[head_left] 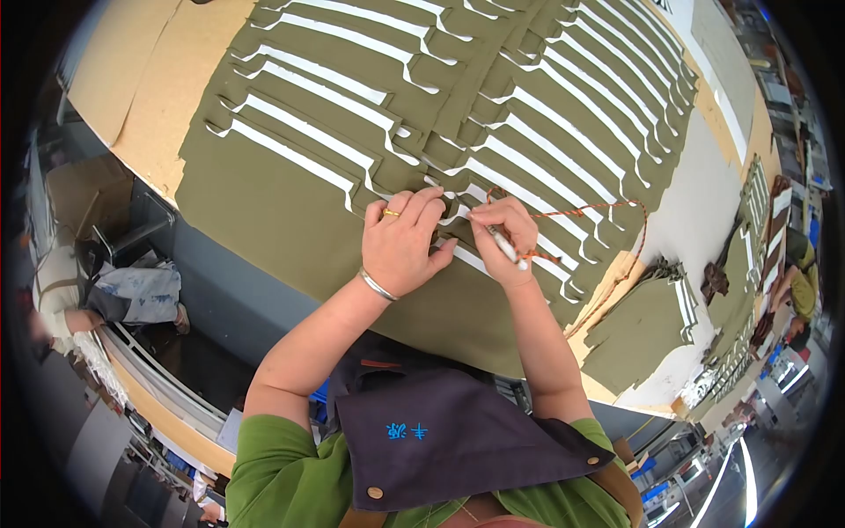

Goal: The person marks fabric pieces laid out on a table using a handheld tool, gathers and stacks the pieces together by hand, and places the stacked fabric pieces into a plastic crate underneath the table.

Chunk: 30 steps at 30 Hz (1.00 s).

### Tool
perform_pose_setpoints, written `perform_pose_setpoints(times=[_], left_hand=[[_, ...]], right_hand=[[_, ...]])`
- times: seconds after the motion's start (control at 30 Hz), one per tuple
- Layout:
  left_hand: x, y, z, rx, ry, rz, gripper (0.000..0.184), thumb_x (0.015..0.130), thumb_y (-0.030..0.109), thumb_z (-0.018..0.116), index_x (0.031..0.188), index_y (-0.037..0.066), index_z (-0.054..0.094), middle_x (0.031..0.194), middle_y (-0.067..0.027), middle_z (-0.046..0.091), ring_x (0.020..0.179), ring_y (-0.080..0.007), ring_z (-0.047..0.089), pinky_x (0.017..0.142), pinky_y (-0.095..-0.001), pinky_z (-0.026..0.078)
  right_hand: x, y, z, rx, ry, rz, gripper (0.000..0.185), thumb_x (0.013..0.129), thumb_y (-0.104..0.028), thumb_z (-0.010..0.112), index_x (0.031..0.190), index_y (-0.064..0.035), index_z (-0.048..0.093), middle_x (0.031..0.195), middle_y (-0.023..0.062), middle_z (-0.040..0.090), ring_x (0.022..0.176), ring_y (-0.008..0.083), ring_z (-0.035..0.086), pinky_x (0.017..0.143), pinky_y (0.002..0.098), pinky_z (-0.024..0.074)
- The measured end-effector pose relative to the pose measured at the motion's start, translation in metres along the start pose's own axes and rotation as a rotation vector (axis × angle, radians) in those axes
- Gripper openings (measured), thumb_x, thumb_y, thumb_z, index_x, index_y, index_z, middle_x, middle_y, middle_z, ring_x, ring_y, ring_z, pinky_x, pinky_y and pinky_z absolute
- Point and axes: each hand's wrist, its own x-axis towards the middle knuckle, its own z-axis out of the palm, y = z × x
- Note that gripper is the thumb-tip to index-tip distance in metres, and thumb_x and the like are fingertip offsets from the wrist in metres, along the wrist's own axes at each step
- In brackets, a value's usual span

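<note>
Layered olive-green fabric panels [264, 198] lie over the table, bearing rows of white strips [304, 158] with curling ends. My left hand [405, 239], with a ring and a bracelet on it, rests on the fabric. Its fingers press down and its thumb is stretched out to the side. Close beside it, my right hand [506, 233] is closed around a slim white-and-silver pen [499, 239]. The pen tilts, with its tip down near a white strip between my hands. An orange-brown cord [607, 206] runs by the pen and across the fabric.
Tan board [119, 106] covers the table at the left. More olive pieces [647, 326] lie at the right, near a pale sheet [695, 202]. A chair with cloth [136, 290] on it stands at the left. A person in yellow [799, 286] is at the far right.
</note>
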Motion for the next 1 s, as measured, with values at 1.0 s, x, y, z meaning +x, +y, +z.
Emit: perform_pose_setpoints(times=[1.0], left_hand=[[0.054, 0.001, 0.011, 0.033, 0.088, -0.005, 0.052, 0.071, 0.03, 0.073, 0.119, 0.013, 0.061, 0.119, 0.0015, 0.06, 0.103, -0.0187, 0.054, 0.085, -0.0364, 0.039]], right_hand=[[0.055, 0.017, -0.008, 0.053, 0.15, -0.036, 0.016, 0.075, 0.012, 0.066, 0.081, -0.0028, 0.063, 0.085, 0.0077, 0.062, 0.075, 0.0125, 0.062, 0.066, 0.0223, 0.0483]])
